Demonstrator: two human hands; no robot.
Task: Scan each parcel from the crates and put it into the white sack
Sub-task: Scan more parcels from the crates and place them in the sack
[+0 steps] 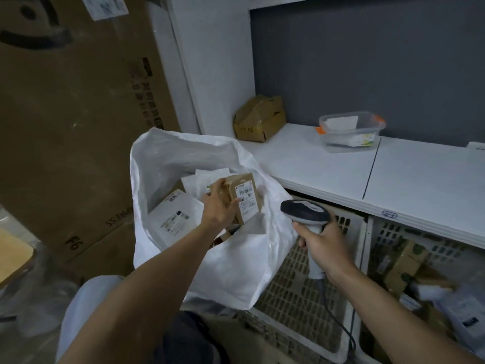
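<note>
The left hand grips a small brown parcel by its near side, label up, over the open mouth of the white sack; it looks light and stiff, so a hold across its firm cardboard edges should serve. The right hand is wrapped round the handle of the scanner, just beside the sack; the perforated crates sit under a smooth white shelf bearing a crumpled box and a clear tub; a tall carton crowds the left.
</note>
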